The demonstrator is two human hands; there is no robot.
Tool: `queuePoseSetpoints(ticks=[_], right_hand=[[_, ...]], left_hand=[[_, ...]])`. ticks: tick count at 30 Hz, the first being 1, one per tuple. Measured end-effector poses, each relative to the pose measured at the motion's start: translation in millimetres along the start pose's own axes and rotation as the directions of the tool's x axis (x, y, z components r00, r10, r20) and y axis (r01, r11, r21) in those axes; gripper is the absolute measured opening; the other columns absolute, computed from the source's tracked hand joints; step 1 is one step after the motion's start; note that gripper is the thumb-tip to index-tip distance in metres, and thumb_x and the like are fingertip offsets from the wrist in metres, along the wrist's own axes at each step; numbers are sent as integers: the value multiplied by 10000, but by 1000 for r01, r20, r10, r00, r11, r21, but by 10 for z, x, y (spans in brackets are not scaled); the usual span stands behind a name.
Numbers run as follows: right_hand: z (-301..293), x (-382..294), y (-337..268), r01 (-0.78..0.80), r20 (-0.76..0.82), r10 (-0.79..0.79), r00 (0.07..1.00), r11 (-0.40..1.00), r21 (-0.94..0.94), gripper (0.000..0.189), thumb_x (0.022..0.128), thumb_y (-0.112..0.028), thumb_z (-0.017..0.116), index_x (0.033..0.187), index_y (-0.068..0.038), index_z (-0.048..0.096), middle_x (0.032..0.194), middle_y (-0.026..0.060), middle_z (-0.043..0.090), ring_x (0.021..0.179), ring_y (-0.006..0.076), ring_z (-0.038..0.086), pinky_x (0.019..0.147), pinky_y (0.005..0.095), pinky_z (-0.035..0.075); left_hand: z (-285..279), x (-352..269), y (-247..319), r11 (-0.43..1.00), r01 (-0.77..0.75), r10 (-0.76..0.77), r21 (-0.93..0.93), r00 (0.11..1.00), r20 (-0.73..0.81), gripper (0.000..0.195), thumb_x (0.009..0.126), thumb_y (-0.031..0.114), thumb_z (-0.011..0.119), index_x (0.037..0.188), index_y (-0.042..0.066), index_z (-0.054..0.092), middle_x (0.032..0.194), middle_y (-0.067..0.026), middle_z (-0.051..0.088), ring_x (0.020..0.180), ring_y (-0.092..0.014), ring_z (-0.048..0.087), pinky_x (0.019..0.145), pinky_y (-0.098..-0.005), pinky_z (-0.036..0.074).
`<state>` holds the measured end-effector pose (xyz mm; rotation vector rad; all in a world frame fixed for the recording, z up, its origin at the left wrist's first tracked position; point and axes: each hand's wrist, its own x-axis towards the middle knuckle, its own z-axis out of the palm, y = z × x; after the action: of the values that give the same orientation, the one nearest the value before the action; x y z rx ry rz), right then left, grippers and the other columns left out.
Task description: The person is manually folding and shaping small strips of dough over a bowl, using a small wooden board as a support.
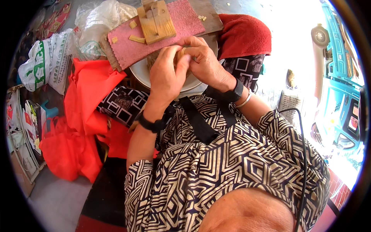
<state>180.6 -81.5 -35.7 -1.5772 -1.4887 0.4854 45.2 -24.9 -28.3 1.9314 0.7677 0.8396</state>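
Both hands meet over a white basin (139, 77), with fingertips bent close together. My left hand (165, 74) comes from the left, its thumb reaching the fingers of my right hand (206, 62). Pinched between the fingertips is a small curved yellowish piece (183, 51), mostly covered by the fingers. The brownish contents of the basin show only in part beneath the hands. Just beyond the hands, a wooden block fixture (163, 24) with a slot stands on a pink cloth (127, 53). Small yellowish pieces (136, 39) lie on the cloth beside the block.
A wooden board (213, 20) under the cloth spans my lap. A red towel (243, 34) covers my right knee. Red bags (87, 95) and white plastic bags (55, 63) crowd the left. On the right are a plastic crate (289, 101) and a turquoise truck (339, 95).
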Motion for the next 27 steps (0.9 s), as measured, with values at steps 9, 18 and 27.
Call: queuePoseSetpoints(ticks=[9,18,27], right_hand=[[-41,88,12,33,-281,-18,959,998,50,61,756,-27,683,815,-13,694,1105,119,588,1039,284,538,834,352,480],[-387,142,73,-191,3,196,981,956,223,436,846,-87,670,1264,-73,547,1192,60,594,1061,164,560,917,274,436],[-243,241,-69,349,255,-276,926,886,-305,348,722,-194,712,1057,-132,639,1040,71,641,987,259,592,875,401,423]], left_hand=[[74,-254,120,604,605,-451,-520,796,403,281,999,273,452,863,75,599,647,52,478,490,-22,366,412,-179,256],[-288,-265,-55,868,21,-73,497,994,85,88,887,113,555,834,48,527,736,-100,608,704,-354,610,566,-407,479],[-217,-184,-59,563,-233,247,793,963,107,49,807,109,592,827,98,549,701,-39,527,590,-221,607,494,-344,481]])
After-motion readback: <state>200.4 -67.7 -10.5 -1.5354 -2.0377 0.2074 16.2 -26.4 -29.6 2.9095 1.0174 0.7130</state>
